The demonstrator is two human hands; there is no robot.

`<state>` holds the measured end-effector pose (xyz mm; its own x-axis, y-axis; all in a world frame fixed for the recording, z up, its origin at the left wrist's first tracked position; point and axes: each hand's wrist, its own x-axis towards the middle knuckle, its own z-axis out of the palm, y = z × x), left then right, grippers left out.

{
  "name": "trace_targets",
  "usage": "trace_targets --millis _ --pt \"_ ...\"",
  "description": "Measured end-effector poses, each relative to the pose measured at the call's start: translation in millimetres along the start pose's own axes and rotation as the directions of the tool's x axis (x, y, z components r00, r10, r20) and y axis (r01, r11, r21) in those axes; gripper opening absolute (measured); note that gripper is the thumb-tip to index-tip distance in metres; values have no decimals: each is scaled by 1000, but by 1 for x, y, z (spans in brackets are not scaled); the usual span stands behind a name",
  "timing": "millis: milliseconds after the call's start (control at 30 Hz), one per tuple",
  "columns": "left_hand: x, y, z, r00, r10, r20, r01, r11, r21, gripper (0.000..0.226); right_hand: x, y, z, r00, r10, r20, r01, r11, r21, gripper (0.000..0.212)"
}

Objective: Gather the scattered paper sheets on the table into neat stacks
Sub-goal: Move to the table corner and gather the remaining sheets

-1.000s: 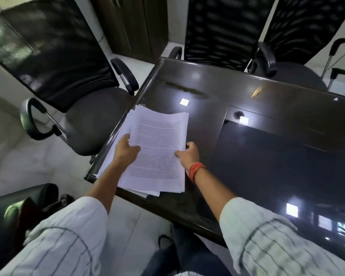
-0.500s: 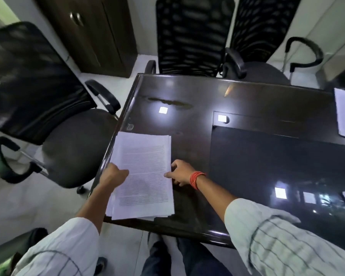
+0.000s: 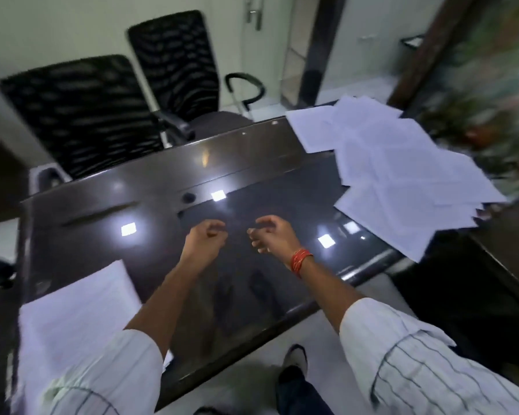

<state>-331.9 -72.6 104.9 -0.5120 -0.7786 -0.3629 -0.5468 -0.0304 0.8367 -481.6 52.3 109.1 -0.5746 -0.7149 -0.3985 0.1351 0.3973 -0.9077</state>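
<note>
A squared-up stack of printed sheets [image 3: 75,310] lies at the near left corner of the dark glossy table [image 3: 150,205], partly hidden by my left sleeve. A loose spread of several white sheets [image 3: 396,172] covers the table's far right end, overlapping and hanging over the edge. My left hand [image 3: 204,244] and my right hand [image 3: 271,235] hover over the bare middle of the table, fingers loosely curled, holding nothing. A red thread band sits on my right wrist. The frame is blurred by motion.
Two black mesh office chairs [image 3: 84,115] stand behind the table's far edge. A wall and door are beyond them, and greenery [image 3: 492,85] shows at the right. My shoe [image 3: 294,372] is on the pale floor below the table's near edge.
Both hands have let go of the stack and moved right, over the table's middle. The view has swung right, bringing the scattered sheets into sight.
</note>
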Motion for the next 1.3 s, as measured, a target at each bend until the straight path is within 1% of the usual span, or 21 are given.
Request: trace_targets --millis 67,133,167,233,333,433,567,700,767,867,967,1033,1133,1167,1233,1300 --pt "6 42 53 995 75 71 -75 997 -5 18 -3 -2 -64 991 -27 -133 33 998 46 34" --pt "14 78 104 983 123 135 -122 992 -12 19 0 0 -124 976 -43 -213 56 997 57 34" --pt "18 89 122 978 129 165 -130 992 -5 19 1 0 -144 968 -44 -247 62 996 65 35" --pt "28 120 183 962 150 229 -158 987 17 20 7 11 -209 942 -25 -334 62 993 100 35" --pt "41 157 270 940 169 296 -190 981 44 19 18 31 -298 910 18 -415 34 992 118 34" --pt "55 176 341 930 119 349 -139 990 33 23 31 50 -370 881 68 -467 -18 994 112 34" --pt "64 181 394 925 41 377 -41 999 -8 27 58 70 -426 865 155 -476 -125 988 94 37" --pt "100 194 436 930 -14 368 18 1000 -7 30 105 82 -470 863 160 -479 -212 976 -56 36" --pt "123 204 455 934 -15 358 28 999 -32 34 125 85 -487 881 116 -460 -221 958 -182 39" --pt "161 230 489 942 0 337 20 998 -56 40 159 88 -516 903 57 -426 -235 895 -379 46" --pt "195 250 521 949 -31 313 37 999 -14 50 190 91 -545 918 27 -397 -248 818 -519 55" --pt "210 260 538 947 -57 316 51 998 29 60 207 95 -563 940 3 -342 -236 728 -643 65" --pt "235 274 566 937 -104 333 74 992 101 73 245 99 -591 964 9 -266 -230 532 -815 79" --pt "242 277 575 934 -121 335 83 989 124 77 257 100 -600 967 22 -255 -234 486 -842 82" --pt "254 281 588 939 -155 307 111 982 155 84 275 103 -612 972 67 -224 -231 432 -872 86" --pt "262 281 603 956 -173 236 128 972 196 88 288 106 -619 979 104 -174 -200 358 -912 86"
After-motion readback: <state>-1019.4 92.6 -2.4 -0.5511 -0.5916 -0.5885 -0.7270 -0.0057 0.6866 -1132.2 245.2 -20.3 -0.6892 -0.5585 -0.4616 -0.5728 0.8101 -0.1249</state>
